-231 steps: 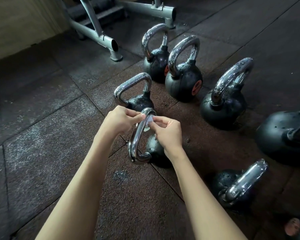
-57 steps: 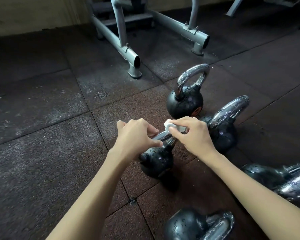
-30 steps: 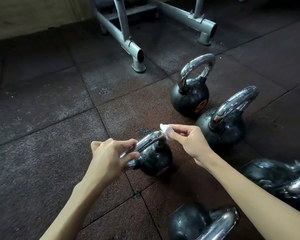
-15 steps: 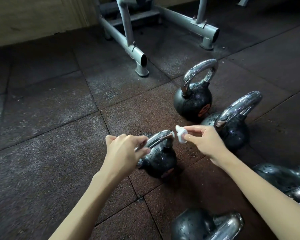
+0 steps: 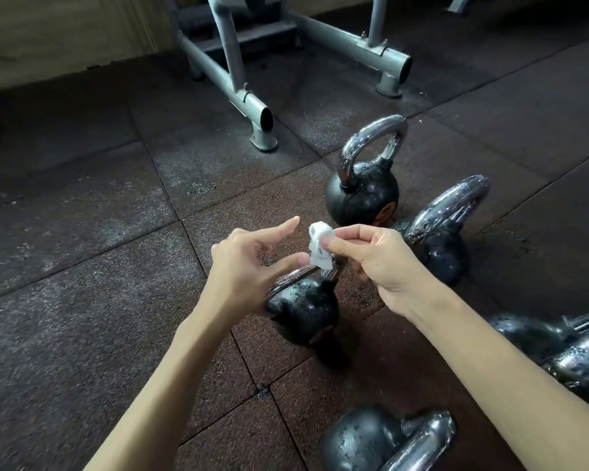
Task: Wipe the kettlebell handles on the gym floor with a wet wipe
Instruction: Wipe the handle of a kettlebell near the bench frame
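A small black kettlebell [image 5: 306, 311] stands on the rubber floor, and its chrome handle [image 5: 296, 275] shows partly under my hands. My right hand [image 5: 381, 263] pinches a crumpled white wet wipe [image 5: 320, 249] between thumb and forefinger, just above the handle's right end. My left hand [image 5: 249, 266] hovers over the handle with fingers spread, its thumb tip close to the wipe's lower edge. I cannot tell whether the thumb touches the wipe.
More wet black kettlebells with chrome handles stand behind [image 5: 363, 195], to the right [image 5: 439, 246], at the far right [image 5: 575, 351] and at the bottom [image 5: 364, 440]. A grey steel rack frame [image 5: 238, 93] stands at the back. Dark rubber tiles stretch to the left.
My left hand has let go of the kettlebell handle and opened, rising toward the wipe. My right hand has lifted the wipe off the handle and holds it just above.
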The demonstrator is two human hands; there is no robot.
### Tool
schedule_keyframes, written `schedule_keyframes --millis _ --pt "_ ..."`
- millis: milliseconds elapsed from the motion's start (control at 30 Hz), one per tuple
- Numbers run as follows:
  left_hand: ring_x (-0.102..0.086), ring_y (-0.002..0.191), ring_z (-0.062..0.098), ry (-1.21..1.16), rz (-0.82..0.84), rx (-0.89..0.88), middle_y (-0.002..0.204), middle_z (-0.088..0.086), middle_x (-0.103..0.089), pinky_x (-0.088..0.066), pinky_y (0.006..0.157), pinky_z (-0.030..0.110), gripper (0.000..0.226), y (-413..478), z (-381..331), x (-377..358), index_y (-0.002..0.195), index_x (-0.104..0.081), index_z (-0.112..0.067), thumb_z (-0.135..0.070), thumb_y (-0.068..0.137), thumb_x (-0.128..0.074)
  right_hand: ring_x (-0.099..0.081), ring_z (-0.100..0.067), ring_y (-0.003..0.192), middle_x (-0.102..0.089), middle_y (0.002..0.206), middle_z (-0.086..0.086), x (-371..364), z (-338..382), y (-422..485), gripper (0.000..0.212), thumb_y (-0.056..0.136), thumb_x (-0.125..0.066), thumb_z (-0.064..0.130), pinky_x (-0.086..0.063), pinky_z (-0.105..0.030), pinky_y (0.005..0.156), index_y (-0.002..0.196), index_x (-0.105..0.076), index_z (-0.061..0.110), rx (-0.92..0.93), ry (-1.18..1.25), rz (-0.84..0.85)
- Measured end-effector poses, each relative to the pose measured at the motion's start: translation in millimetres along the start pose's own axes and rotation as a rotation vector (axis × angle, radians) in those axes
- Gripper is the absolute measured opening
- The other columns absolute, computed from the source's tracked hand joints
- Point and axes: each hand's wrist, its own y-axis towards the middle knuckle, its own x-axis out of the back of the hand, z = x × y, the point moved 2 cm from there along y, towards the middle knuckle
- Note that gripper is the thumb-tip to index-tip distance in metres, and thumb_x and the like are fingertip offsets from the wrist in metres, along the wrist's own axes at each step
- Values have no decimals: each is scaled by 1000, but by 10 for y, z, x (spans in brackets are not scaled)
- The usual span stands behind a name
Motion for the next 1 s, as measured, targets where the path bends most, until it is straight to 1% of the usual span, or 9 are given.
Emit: schedule_keyframes --millis 233,367,467,533,600,767,867,933,1000 --pt "-65 93 2 -94 -62 -36 94 -15 -73 -56 84 28 50 -80 64 105 118 -70 -51 -63 70 -76 -37 -5 54 -67 64 9 -334 -22 59 26 63 -86 31 -30 -15 47 82 -77 17 -130 58 111" --pt "-67 78 9 41 -112 -138 81 -8 -72 -58 77 36 47 -159 89 135 123 -65 -44 -53 79 -79 -63 -7 58 -74 71 1 -354 110 -9 15 80 -82 15 -44 -13 55 92 -79 7 -96 25 258" --pt "-69 76 12 46 -172 -93 81 -3 -75 -59 76 41 42 -232 251 138 124 -67 -46 -46 84 -80 -70 -10 95 -78 96 6 -117 194 85 18 83 -84 25 -50 -19 85 101 -83 27 253 -704 132" --pt "-69 79 11 18 -144 22 85 -8 -75 -60 81 44 35 -242 373 165 118 -68 -57 -50 85 -78 -53 -14 99 -71 109 14 -23 155 183 33 81 -84 37 -46 -28 95 113 -78 39 465 -1187 46" --pt "-64 75 10 14 -51 82 80 -11 -67 -60 84 47 35 -218 367 182 108 -61 -73 -55 83 -77 -39 -13 94 -69 118 18 -14 52 255 44 82 -83 42 -44 -31 96 124 -72 41 539 -1327 95" --pt "-62 80 -3 120 106 82 105 -16 -77 -45 72 19 27 -42 80 -24 109 -78 -44 -48 83 -82 -32 -8 85 -72 116 22 20 -113 340 39 85 -79 43 -32 -22 81 124 -73 39 651 -1282 72" --pt "-69 88 16 231 125 84 97 -9 -79 -46 79 30 29 67 6 -183 110 -79 -42 -53 83 -80 -33 -4 84 -71 118 22 125 -218 411 43 81 -77 54 -38 -21 81 123 -72 43 580 -1218 33" --pt "-69 90 15 298 120 93 100 -10 -80 -50 91 37 23 104 22 -173 106 -79 -46 -55 84 -78 -36 -3 85 -69 117 19 189 -268 445 50 75 -69 67 -48 -26 86 122 -69 51 502 -1170 5" --pt "-64 74 10 271 107 148 102 -11 -80 -53 86 36 17 97 118 -80 101 -81 -44 -53 87 -77 -41 -5 87 -67 114 17 210 -299 467 54 71 -62 74 -52 -32 89 121 -67 56 457 -1145 -1"
